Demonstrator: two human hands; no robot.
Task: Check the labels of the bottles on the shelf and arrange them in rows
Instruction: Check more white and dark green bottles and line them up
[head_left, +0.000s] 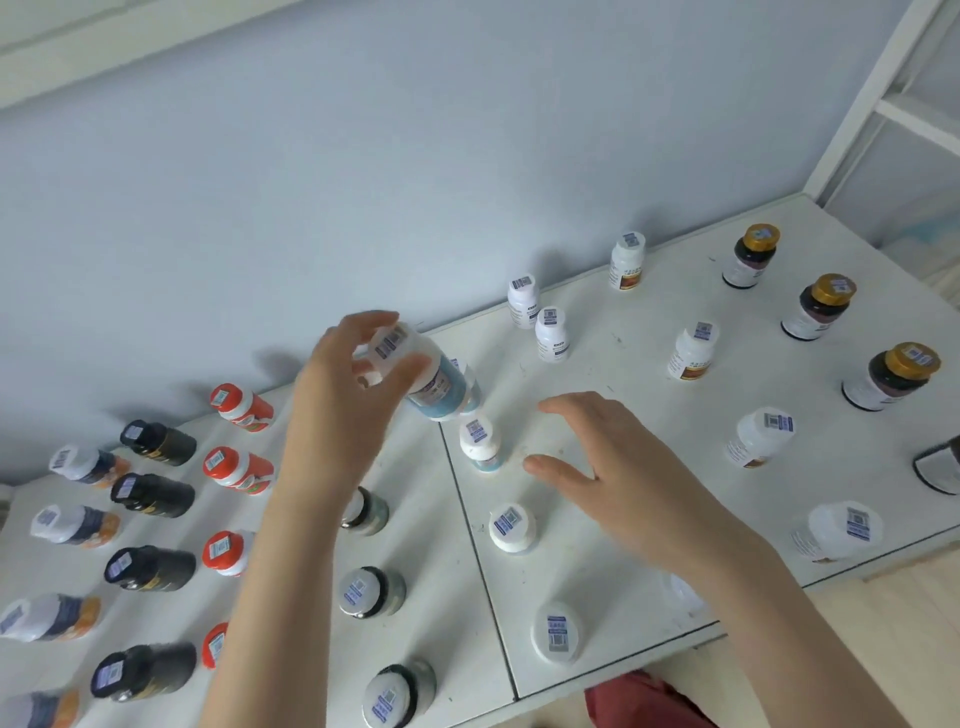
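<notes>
while left hand (347, 400) grips bottle (441, 387) — right hand (618, 467) splayed

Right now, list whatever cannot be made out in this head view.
Head view only.
Side label of the tilted white-capped blue plastic bottle: blurred, partly covered by the left hand.
Orange-capped white bottle: half behind the left forearm.
Dark bottle: cut off by the right frame edge.
Pale bottle: mostly hidden under the right forearm.
Cap barcode stickers: too small to read.
</notes>
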